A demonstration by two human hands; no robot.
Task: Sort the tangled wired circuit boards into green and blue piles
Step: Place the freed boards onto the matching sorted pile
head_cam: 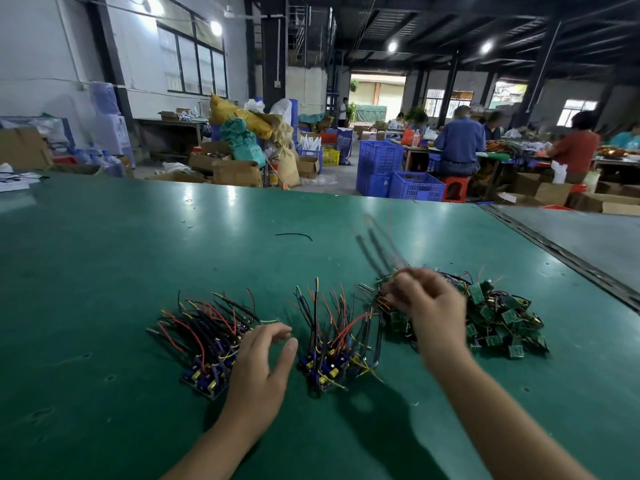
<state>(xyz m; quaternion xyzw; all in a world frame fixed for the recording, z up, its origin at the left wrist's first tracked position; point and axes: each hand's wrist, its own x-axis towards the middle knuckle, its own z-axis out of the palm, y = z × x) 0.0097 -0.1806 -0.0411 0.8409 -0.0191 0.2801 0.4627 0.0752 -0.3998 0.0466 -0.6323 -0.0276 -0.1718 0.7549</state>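
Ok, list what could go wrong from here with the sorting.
1. The right hand seems to pinch blurred wires above the green pile; tangled ones could drag extra boards out.
2. The middle blue pile lies close beside the green pile, so a dropped board could land in the wrong colour.
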